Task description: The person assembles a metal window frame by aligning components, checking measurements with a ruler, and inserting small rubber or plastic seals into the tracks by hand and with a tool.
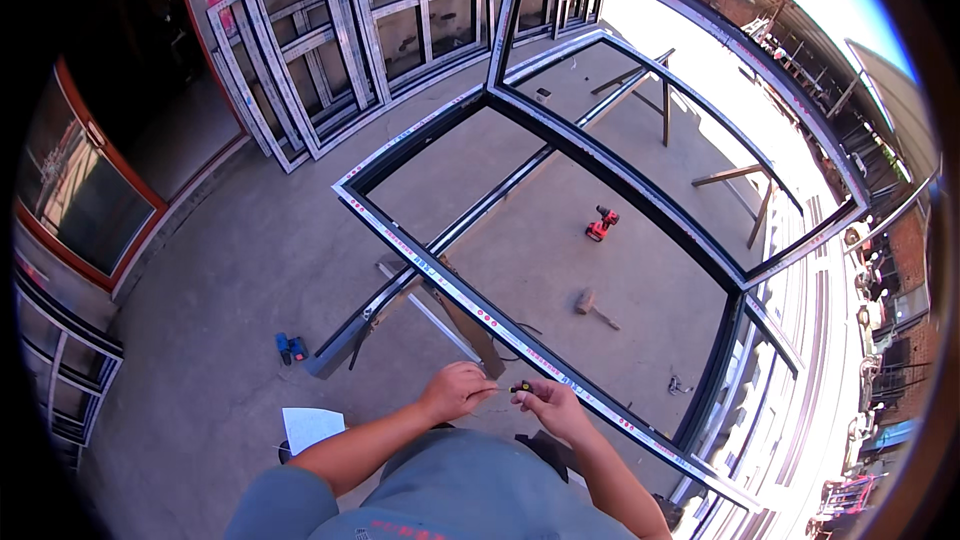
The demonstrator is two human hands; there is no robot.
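A small black-and-yellow object (521, 388) sits in the right hand (552, 406)

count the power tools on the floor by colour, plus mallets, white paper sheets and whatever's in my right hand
Red power tool: 1
Blue power tool: 1
Mallet: 1
White paper sheet: 1
Small black-and-yellow object in the right hand: 1
Total: 5

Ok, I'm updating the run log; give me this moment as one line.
left hand: pinched, contents unclear | right hand: small black-and-yellow item | near: large frame | floor: red drill, mallet, blue power tool
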